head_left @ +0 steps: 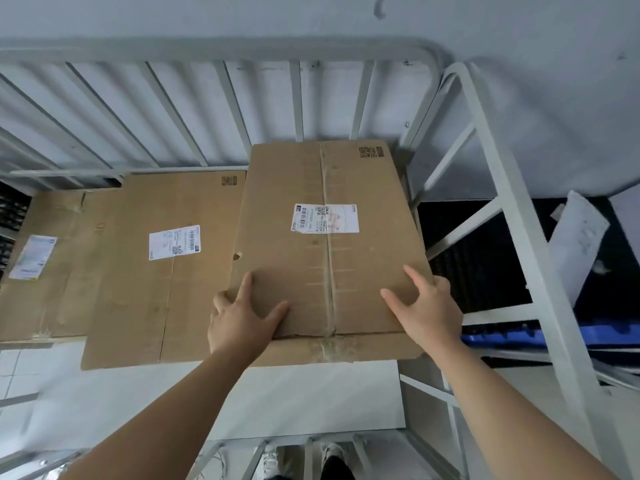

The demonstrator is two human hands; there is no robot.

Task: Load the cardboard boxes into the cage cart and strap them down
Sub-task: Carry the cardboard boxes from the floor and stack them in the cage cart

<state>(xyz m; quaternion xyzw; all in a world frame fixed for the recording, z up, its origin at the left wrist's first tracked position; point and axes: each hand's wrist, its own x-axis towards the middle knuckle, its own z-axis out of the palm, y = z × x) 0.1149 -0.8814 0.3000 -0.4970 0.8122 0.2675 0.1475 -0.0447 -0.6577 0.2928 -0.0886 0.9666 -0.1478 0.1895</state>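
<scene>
A pale grey wall (519, 46) stands behind the cage cart (498, 174), whose white metal bars close the back and the right side. Three cardboard boxes are inside it, in a row: the left box (59, 220), the middle box (138, 289) and the right box (284, 188), which seems to sit higher than the others and reaches close to the back bars. A blue crate (554, 336) is outside the cart, on the right.

The left hand (242, 317) and the right hand (429, 306) both rest on the near end of the right box, one at each corner. The fingers are spread and almost straight, pressing flat on the top. The outer fingers go over the side edges, but nothing is really clasped.

The step looks like seating this box in its place. To do it well, I would push evenly with both palms so that the box does not turn, keep its right edge along the side bars, and stop when the far end meets the back. The shipping label (325, 218) is best left facing up
</scene>
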